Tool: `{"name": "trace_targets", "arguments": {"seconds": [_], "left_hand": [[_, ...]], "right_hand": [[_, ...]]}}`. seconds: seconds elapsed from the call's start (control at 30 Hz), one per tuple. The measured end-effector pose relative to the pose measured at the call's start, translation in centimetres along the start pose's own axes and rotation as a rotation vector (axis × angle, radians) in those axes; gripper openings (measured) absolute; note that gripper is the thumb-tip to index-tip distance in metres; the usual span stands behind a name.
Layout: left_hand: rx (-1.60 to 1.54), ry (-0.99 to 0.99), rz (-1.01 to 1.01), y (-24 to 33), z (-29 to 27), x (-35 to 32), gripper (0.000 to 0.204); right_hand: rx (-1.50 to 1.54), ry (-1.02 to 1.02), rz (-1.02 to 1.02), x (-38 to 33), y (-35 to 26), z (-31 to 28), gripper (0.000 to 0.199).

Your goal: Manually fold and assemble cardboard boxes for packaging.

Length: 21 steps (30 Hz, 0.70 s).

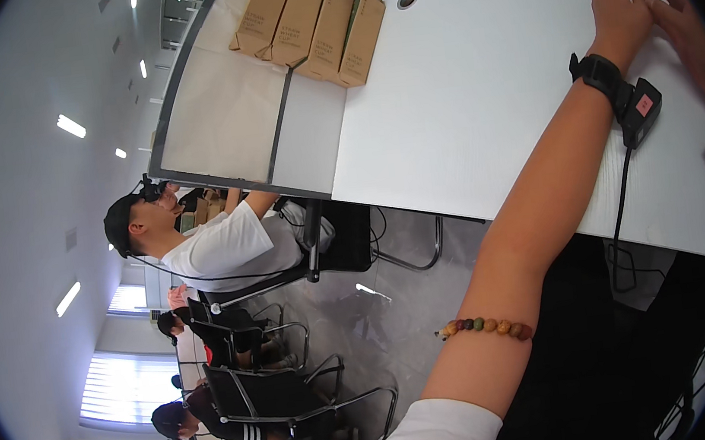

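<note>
Boxes (pixel 303 17), brown cardboard, at least four standing in a row at the upper left of the white surface (pixel 461 103), beside the grey-framed partition (pixel 224 122). Well apart from both hands, nothing touching them except each other.

Left hand (pixel 617 12) over toward the upper right of the surface, fingers loosely bent, grip slack, no item visible in it. Right hand (pixel 678 13) just beside it at the right rim, fingertips very close to the left's; can't tell if they touch. Right grip: fingers curled, partly turned away, can't tell whether it's closed or on something small.

Left wrist wears a black strap (pixel 601 74); black device with pink label (pixel 643 110) right next to it, cable (pixel 624 198) running down past the edge of the surface. Beaded bracelet (pixel 491 328) up by the sleeve.

Step, my read: pause between handling actions, no box being worked. If a box comes next, I'd say that calls for parting the hands, swinging the left across the surface to the row, opening the grip wide enough for one box, and minding the cable. Neighbours in the tight row could get nudged.
</note>
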<state>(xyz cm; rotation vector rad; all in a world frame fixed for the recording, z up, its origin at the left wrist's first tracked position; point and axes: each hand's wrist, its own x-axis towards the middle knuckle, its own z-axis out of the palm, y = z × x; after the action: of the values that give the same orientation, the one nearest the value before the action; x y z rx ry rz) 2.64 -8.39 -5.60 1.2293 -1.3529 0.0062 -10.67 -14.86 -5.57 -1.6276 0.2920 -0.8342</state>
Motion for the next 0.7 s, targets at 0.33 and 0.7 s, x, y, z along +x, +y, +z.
{"name": "trace_targets", "arguments": {"seconds": [0.33, 0.7], "left_hand": [[-0.061, -0.089, -0.197, 1.1, -0.9, -0.5, 0.018], [-0.044, -0.06, -0.077, 0.6, -0.6, -0.2, 0.017]], "right_hand": [[0.044, 0.004, 0.101, 0.1, 0.5, 0.5, 0.011], [-0.049, 0.063, -0.024, 0.4, 1.4, -0.7, 0.012]]}}
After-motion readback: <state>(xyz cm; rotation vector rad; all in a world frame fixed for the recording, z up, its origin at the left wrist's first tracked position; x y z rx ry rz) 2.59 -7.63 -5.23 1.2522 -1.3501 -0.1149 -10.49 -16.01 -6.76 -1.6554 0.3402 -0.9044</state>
